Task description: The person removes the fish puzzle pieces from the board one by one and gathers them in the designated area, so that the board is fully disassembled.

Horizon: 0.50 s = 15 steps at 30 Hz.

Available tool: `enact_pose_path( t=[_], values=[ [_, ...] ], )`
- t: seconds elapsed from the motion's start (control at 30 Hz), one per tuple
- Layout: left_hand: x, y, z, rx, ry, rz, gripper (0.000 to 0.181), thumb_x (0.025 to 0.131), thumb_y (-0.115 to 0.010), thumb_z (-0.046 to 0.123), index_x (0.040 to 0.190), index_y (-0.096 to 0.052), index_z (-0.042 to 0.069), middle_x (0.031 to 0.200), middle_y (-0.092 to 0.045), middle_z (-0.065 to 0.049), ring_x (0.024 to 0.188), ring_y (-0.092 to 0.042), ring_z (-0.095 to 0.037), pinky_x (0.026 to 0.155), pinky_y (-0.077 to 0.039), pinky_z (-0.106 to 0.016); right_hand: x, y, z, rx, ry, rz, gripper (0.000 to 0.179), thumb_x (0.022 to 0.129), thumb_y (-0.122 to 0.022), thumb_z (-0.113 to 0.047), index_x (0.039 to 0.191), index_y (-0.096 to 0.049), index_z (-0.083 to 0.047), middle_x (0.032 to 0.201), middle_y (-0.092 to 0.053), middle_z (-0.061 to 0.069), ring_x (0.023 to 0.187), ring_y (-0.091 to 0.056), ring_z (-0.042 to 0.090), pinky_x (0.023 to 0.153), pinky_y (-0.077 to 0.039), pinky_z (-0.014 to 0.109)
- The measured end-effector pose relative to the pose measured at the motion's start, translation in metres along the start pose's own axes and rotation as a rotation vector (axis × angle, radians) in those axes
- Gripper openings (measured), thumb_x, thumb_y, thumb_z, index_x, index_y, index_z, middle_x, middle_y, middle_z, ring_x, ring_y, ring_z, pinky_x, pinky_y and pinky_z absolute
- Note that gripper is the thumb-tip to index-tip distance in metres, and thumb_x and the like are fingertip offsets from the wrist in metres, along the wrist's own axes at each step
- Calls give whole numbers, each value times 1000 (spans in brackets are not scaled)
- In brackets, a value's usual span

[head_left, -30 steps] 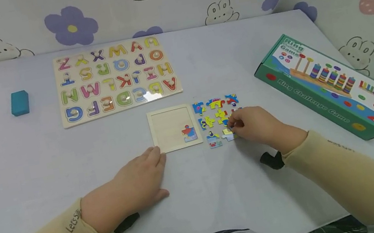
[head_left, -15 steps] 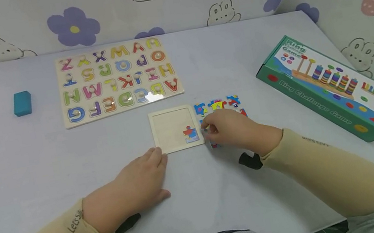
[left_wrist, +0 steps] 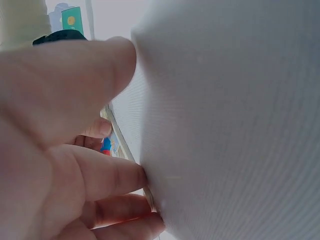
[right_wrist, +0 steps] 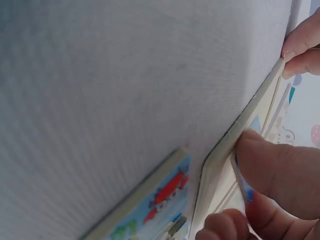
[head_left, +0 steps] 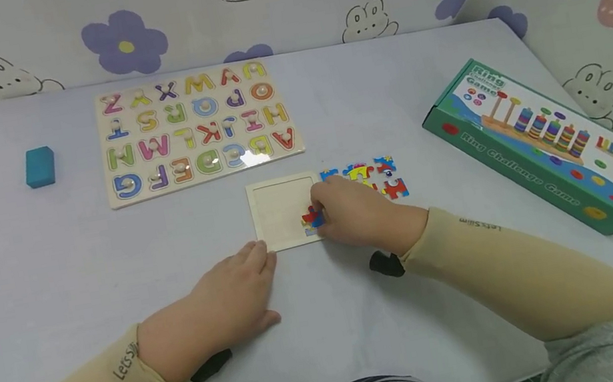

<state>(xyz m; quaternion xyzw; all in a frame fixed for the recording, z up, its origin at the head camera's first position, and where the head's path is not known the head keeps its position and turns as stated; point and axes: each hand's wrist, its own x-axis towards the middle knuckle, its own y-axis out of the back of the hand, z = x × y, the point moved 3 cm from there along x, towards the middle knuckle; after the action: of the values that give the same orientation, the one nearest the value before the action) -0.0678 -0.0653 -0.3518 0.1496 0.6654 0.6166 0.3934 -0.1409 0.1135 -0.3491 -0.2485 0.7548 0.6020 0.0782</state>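
Observation:
My right hand (head_left: 362, 219) is over the right side of a small square wooden puzzle tray (head_left: 278, 202). Between its thumb and fingers it pinches a thin jigsaw piece (right_wrist: 245, 186), seen nearly edge-on in the right wrist view. Another jigsaw piece (head_left: 309, 217), red and blue, lies inside the tray beside those fingertips, partly covered. My left hand (head_left: 212, 315) lies on the table with its fingertips touching the tray's near left corner. Loose jigsaw pieces (head_left: 395, 187) lie right of the tray, some hidden under the right hand. One piece with a red crab (right_wrist: 167, 195) shows in the right wrist view.
Behind the tray lies a wooden alphabet peg board (head_left: 199, 131). A teal block (head_left: 40, 167) sits at the far left. To the right is a green Ring Challenge Game box (head_left: 542, 145), set at an angle on the white-covered table (head_left: 320, 344).
The right hand has moved left from the loose pieces to the tray's right side, carrying a jigsaw piece. The left hand has stayed at the tray's corner.

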Motion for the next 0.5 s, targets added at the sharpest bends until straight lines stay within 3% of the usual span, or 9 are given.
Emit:
enact_pose_path(
  t=[0.27,0.5],
  values=[
    [0,1,0,8,-6,6,82,86,-68,48,139,-44,-10,144,-43,-27,136,-41,-38,109,-40,-45,-14,9,14,243,19,34,10,89,-65,-14,98,-60,-14,86,-60,3,77,-56,18,63,-47,27],
    [-2,2,0,-5,-1,1,81,87,-68,47,139,-43,-10,145,-41,-28,137,-40,-39,109,-39,-46,-37,21,78,441,-104,36,16,91,-61,-13,106,-60,-9,90,-57,7,79,-54,21,65,-47,27]
  ],
)
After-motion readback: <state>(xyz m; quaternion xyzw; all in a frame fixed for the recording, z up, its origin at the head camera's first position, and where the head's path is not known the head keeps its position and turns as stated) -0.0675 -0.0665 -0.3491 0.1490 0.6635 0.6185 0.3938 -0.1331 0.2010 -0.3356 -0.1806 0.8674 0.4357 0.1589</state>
